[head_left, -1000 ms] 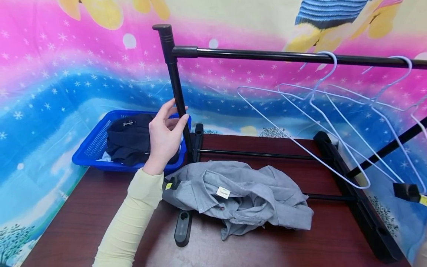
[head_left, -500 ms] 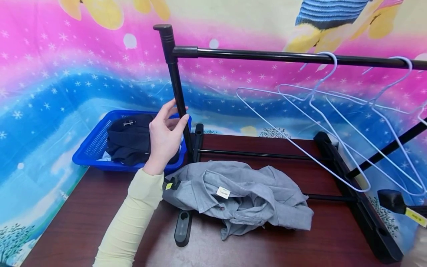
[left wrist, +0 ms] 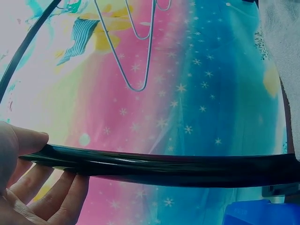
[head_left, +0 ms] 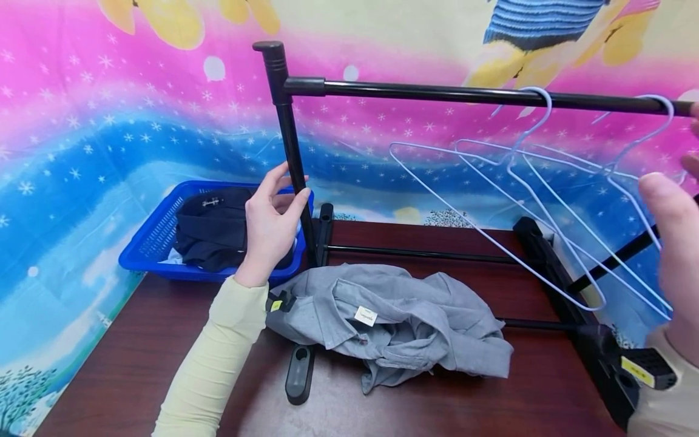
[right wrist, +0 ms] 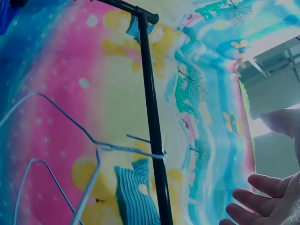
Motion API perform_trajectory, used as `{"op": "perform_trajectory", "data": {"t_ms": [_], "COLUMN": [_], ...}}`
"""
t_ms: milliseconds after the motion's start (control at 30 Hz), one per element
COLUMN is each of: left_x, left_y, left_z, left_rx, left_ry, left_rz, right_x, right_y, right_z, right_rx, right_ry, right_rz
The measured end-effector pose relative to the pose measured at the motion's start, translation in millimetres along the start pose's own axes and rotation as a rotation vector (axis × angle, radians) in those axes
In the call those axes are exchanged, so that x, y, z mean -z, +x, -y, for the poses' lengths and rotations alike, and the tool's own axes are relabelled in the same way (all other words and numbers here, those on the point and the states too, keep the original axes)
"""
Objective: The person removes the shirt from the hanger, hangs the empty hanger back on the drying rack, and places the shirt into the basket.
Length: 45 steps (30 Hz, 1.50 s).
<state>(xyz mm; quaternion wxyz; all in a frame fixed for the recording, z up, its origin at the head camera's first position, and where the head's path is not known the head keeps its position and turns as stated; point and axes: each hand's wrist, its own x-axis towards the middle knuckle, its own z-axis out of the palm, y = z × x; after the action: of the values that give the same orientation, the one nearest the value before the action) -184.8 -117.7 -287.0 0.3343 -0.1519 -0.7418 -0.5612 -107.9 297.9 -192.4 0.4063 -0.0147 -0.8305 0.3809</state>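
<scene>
My left hand [head_left: 267, 227] grips the left upright [head_left: 289, 136] of a black clothes rack, thumb on one side and fingers on the other. The left wrist view shows the thumb and fingers [left wrist: 70, 199] around the tube. At the right edge of the head view is my right hand [head_left: 679, 243], near the right end of the top rail [head_left: 409, 92]. Its fingers are spread with nothing between them in the right wrist view. Two pale lavender wire hangers hang there, a nearer hanger [head_left: 548, 108] and a second hanger [head_left: 670, 114] beside the right hand.
A crumpled grey shirt [head_left: 338, 315] with a white label lies across the rack's base on the brown table [head_left: 180, 364]. Behind my left hand stands a blue basket [head_left: 136, 262] holding a dark garment [head_left: 210, 227]. A colourful printed cloth [head_left: 71, 139] covers the wall.
My right hand has risen into view at the right, up towards the rail's end. The right-hand hangers have shifted slightly. My left hand stays on the upright.
</scene>
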Motion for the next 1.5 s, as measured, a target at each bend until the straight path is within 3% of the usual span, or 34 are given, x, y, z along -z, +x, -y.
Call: {"op": "perform_trajectory", "data": {"t_ms": [67, 167, 367, 500, 767, 1100, 1267, 1367, 1500], "left_x": [-0.4, -0.4, 1.0, 1.2, 0.1, -1.8, -4.8, -7.2, -9.0], "left_y": [0.2, 0.4, -1.2, -5.7, -14.7, -29.9, -40.1, -46.4, -54.0], "left_z": [0.1, -0.3, -1.2, -2.1, -4.9, -13.1, 2.9, 16.4, 22.5], "left_rx": [-0.001, -0.002, 0.018, 0.031, -0.056, -0.091, -0.163, -0.204, -0.206], "left_ry": [0.003, 0.006, 0.020, 0.018, 0.019, 0.040, 0.026, 0.021, -0.001], "left_rz": [0.001, 0.003, 0.007, 0.012, -0.045, -0.093, -0.110, -0.082, 0.032], "right_x": [-6, -14, -25, -34, -46, -60, -66, -70, -77], "right_y": [-1.9, -4.8, -20.6, -28.1, -36.7, -44.5, -50.0, -53.6, -57.8], "right_z": [8, 14, 23, 25, 19, 1, -9, -16, -26], "right_rx": [0.189, 0.288, 0.302, 0.356, 0.336, 0.310, 0.235, 0.182, 0.148], "right_ry": [0.115, 0.266, 0.335, 0.361, 0.382, 0.329, 0.283, 0.244, 0.218], "right_rz": [0.045, 0.117, 0.214, 0.279, 0.395, 0.521, 0.614, 0.662, 0.719]}}
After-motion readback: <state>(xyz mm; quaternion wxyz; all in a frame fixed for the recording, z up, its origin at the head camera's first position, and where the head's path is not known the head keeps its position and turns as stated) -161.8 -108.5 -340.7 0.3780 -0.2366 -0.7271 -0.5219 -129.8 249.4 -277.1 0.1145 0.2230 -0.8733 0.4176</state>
